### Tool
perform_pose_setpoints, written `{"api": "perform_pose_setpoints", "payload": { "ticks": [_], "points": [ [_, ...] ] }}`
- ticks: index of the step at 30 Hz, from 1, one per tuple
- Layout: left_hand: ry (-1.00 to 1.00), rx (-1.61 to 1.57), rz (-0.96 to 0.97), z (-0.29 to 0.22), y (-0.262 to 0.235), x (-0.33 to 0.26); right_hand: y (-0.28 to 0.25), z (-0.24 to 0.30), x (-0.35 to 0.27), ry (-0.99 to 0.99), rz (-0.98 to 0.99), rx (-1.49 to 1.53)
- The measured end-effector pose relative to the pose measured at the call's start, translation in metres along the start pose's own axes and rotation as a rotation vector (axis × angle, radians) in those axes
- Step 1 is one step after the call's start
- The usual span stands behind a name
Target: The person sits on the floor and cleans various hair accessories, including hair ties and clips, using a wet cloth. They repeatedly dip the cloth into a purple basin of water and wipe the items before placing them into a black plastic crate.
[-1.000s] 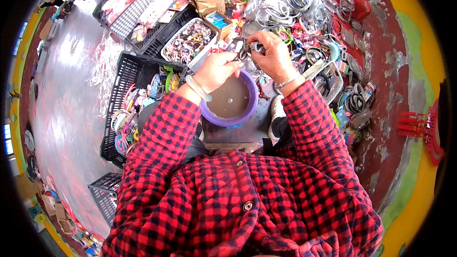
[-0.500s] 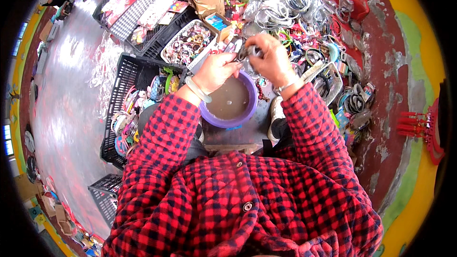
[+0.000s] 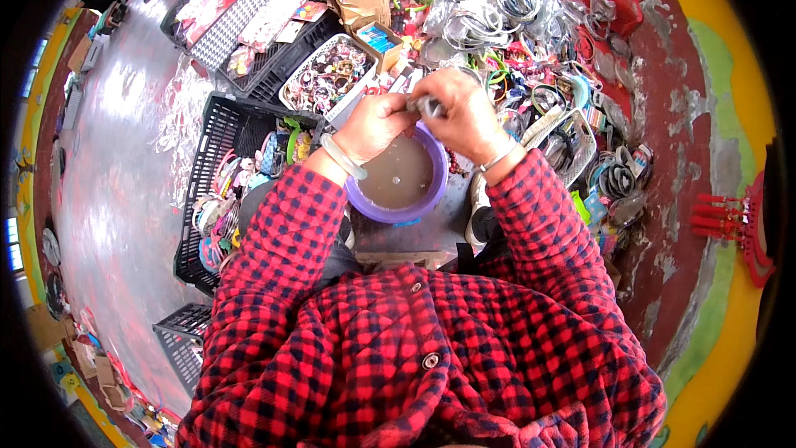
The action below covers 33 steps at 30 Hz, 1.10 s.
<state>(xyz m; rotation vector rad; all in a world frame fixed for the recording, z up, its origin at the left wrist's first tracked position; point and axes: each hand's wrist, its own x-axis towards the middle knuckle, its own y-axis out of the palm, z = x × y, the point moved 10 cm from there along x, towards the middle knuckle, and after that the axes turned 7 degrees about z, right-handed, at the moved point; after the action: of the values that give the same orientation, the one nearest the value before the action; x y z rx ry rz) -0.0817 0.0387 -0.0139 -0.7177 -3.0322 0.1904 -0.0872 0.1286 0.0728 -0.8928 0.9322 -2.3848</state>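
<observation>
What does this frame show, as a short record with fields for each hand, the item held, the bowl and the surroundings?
left hand: left hand raised over the bowl, fingers pinching a small item
right hand: right hand meets the left one, fingers on the same item
held item: small grey piece, too small to identify
bowl: purple bowl below both hands, holding murky brownish liquid
left of bowl: black crate with colourful small goods
beyond hands: white tray of ring-shaped pieces
clothing: red and black checked jacket
</observation>
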Motion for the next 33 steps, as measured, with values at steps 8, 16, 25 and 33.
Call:
{"api": "perform_pose_setpoints", "payload": {
  "ticks": [8,16,25,33],
  "points": [
    [0.004,-0.291,-0.018,-0.010,-0.012,-0.002,-0.027,-0.107,-0.026,0.515,-0.377,0.832],
    [0.063,-0.760,-0.128,0.000,-0.027,-0.003,-0.020,-0.114,-0.025,0.545,-0.184,1.162],
    [0.055,-0.612,-0.040,-0.006,-0.018,-0.002,-0.021,-0.120,-0.035,0.710,-0.358,1.171],
    [0.079,-0.496,-0.167,0.011,-0.020,0.004,0.016,-0.053,-0.012,0.436,-0.272,1.264]
  ]
}}
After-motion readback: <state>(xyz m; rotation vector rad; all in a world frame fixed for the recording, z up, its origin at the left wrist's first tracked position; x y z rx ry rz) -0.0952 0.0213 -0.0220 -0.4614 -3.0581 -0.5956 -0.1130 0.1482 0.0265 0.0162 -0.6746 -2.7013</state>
